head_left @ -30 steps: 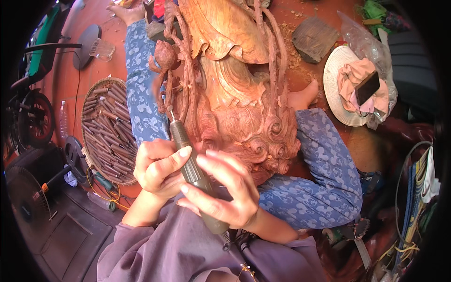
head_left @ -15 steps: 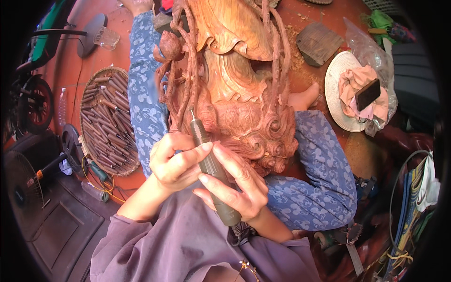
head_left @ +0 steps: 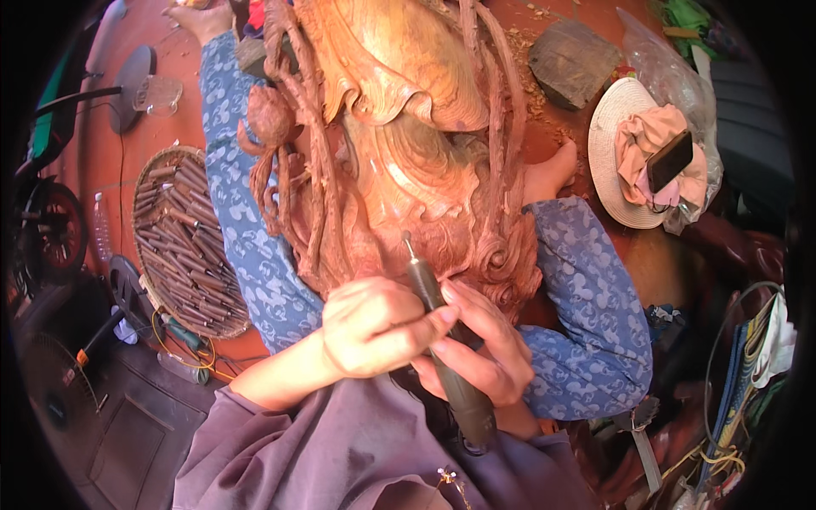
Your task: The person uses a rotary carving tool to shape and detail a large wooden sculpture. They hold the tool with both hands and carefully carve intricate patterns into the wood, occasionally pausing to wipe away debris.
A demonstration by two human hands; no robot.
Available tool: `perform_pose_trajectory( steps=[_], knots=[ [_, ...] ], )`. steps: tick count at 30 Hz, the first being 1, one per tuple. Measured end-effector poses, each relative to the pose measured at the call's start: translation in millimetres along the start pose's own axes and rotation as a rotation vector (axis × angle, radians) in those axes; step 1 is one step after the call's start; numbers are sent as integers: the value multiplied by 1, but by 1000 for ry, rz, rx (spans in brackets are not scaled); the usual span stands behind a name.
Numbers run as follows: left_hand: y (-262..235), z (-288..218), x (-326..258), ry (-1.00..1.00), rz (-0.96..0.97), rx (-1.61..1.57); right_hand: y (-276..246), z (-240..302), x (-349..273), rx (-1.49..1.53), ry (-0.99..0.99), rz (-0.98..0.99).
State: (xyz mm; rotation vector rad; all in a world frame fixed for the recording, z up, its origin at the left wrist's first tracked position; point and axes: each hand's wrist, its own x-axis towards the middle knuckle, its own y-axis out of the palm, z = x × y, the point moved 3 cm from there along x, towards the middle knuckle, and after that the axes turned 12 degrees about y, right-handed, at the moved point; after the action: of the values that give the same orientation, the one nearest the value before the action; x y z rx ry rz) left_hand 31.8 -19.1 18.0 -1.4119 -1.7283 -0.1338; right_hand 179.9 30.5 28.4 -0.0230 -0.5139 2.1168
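Observation:
A dark rotary carving handpiece (head_left: 466, 406) slants across my lap, with a thin metal shank and small bit at its upper end. My left hand (head_left: 372, 330) is closed, thumb and fingers pinching the handpiece's front part. My right hand (head_left: 489, 344) wraps the body from the other side, its fingers bent around it. Beyond the bit stands a carved wooden sculpture (head_left: 404, 174) between my legs, with smooth draped folds, curling scrolls at the near end and long stems along both sides. Whether the bit touches the wood, I cannot tell.
On the left lies a round woven basket (head_left: 146, 280) of carving tools with brown handles. To the right are a wood block (head_left: 575, 64) and a pale hat (head_left: 602, 161) carrying cloth and a phone (head_left: 670, 161). A fan (head_left: 55, 382) stands at lower left.
Both hands and the handpiece have shifted right, so the bit is now over the middle of the carving's near part instead of beside the left stems. The view has also shifted slightly.

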Motion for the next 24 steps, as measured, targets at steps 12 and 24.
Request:
perform_pose_trajectory(
  steps=[12, 24],
  knots=[
    [4, 9, -1, -1114, 46, -1044, -21, -8, 10, -48, 38, 94],
    [6, -1, -9, -1354, 18, -1296, -14, 4, -4, -303, -26, 122]
  ],
)
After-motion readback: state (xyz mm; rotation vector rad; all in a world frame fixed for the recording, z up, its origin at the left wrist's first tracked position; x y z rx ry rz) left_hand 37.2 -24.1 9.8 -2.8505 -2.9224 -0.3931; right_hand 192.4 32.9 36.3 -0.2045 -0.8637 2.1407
